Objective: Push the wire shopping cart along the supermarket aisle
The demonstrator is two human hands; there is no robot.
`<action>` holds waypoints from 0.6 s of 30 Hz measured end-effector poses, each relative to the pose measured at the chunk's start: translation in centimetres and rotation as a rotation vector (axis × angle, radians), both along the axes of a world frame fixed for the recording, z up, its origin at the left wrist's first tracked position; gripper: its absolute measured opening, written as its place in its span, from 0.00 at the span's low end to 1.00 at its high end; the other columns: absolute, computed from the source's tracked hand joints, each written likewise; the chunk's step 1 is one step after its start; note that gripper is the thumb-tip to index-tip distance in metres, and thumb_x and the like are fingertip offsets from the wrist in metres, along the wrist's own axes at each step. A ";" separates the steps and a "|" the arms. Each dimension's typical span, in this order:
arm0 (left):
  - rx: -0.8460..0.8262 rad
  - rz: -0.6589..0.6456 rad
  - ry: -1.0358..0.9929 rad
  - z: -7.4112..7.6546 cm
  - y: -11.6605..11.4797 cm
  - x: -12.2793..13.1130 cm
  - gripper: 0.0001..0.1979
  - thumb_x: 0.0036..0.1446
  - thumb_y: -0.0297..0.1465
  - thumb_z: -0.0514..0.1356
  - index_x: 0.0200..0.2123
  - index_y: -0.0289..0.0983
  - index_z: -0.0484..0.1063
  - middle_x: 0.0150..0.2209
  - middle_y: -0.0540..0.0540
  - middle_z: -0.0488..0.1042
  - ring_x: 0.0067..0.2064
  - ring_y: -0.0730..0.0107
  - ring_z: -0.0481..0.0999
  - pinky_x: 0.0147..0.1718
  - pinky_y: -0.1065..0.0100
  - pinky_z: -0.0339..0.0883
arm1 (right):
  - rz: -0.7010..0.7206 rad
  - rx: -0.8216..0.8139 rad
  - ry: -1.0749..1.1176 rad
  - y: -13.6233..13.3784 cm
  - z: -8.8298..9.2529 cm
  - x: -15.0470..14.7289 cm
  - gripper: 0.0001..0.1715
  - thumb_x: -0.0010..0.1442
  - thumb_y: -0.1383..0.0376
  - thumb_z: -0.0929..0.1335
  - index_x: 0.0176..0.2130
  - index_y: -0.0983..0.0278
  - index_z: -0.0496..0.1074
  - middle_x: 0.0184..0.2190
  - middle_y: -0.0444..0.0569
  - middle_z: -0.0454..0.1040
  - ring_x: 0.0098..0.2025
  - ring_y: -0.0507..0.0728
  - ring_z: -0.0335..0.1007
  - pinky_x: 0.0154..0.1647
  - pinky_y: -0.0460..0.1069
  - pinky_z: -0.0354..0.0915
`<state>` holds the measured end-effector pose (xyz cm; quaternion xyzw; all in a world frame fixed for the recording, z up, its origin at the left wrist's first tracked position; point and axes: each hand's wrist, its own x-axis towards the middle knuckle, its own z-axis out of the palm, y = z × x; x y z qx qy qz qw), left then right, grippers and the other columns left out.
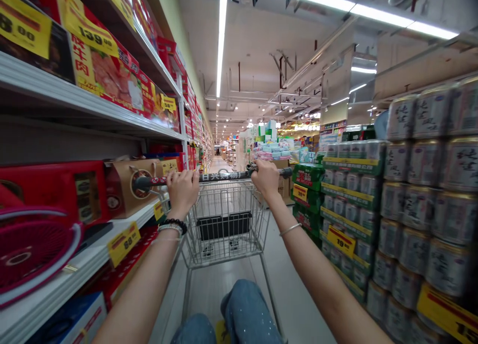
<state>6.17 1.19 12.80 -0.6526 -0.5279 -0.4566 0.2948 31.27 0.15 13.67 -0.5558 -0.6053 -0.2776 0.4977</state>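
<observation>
A metal shopping cart (pixel 224 224) stands right in front of me, its dark handlebar (pixel 220 176) running across at waist height. My left hand (pixel 182 192) is wrapped over the left part of the bar, with beaded bracelets on the wrist. Toward the bar's right end, my right hand (pixel 266 179) grips it too, and a thin bangle circles that wrist. Through the wire basket a black panel (pixel 224 226) shows. My knees in blue jeans (pixel 250 309) are below the handlebar.
Shelves (pixel 89 100) with red gift boxes and yellow price tags line the left side, close to the cart. A pink fan (pixel 33 254) sits on the lower shelf. Stacked cans (pixel 421 199) and green drink cases (pixel 347 194) rise on the right. The aisle floor (pixel 222 162) runs straight ahead.
</observation>
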 end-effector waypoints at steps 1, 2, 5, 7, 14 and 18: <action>-0.015 -0.008 0.032 0.0 -0.1 -0.3 0.21 0.65 0.37 0.42 0.33 0.39 0.73 0.39 0.41 0.78 0.45 0.57 0.71 0.59 0.50 0.52 | 0.002 -0.052 -0.019 -0.3 0.5 -0.1 0.21 0.54 0.71 0.62 0.44 0.64 0.77 0.40 0.56 0.79 0.43 0.63 0.72 0.46 0.52 0.63; -0.019 -0.010 0.061 0.0 -0.3 -0.9 0.21 0.65 0.37 0.42 0.34 0.39 0.73 0.40 0.41 0.78 0.45 0.57 0.71 0.60 0.50 0.51 | -0.004 -0.098 -0.029 -0.5 1.0 0.2 0.21 0.54 0.71 0.62 0.44 0.63 0.77 0.40 0.54 0.80 0.43 0.62 0.72 0.44 0.51 0.63; 0.044 0.057 0.053 0.0 -0.7 -3.9 0.21 0.66 0.38 0.42 0.36 0.38 0.73 0.43 0.41 0.77 0.47 0.57 0.70 0.63 0.49 0.45 | -0.080 -0.195 -0.002 -1.1 1.7 2.7 0.21 0.56 0.69 0.62 0.46 0.61 0.77 0.40 0.53 0.80 0.42 0.62 0.74 0.38 0.49 0.61; 0.091 0.125 -0.030 -0.1 -0.8 -6.1 0.21 0.66 0.39 0.42 0.38 0.36 0.72 0.45 0.40 0.76 0.50 0.56 0.68 0.63 0.46 0.43 | -0.156 -0.233 0.021 -1.2 1.9 4.2 0.21 0.56 0.68 0.62 0.45 0.63 0.77 0.39 0.56 0.80 0.41 0.62 0.74 0.37 0.49 0.60; 0.043 0.065 -0.137 -0.4 0.6 -8.6 0.19 0.65 0.38 0.43 0.33 0.36 0.70 0.40 0.35 0.75 0.51 0.55 0.67 0.59 0.51 0.54 | -0.207 -0.313 0.041 -0.7 3.1 -1.2 0.21 0.57 0.68 0.62 0.47 0.65 0.77 0.41 0.59 0.80 0.45 0.62 0.76 0.41 0.49 0.63; 0.090 0.040 -0.091 -0.8 1.0 -8.6 0.21 0.65 0.38 0.42 0.34 0.37 0.72 0.40 0.36 0.75 0.51 0.53 0.67 0.58 0.49 0.55 | 0.001 -0.335 -0.031 -0.7 3.7 -10.4 0.20 0.59 0.68 0.62 0.46 0.64 0.78 0.41 0.58 0.80 0.44 0.61 0.77 0.41 0.49 0.64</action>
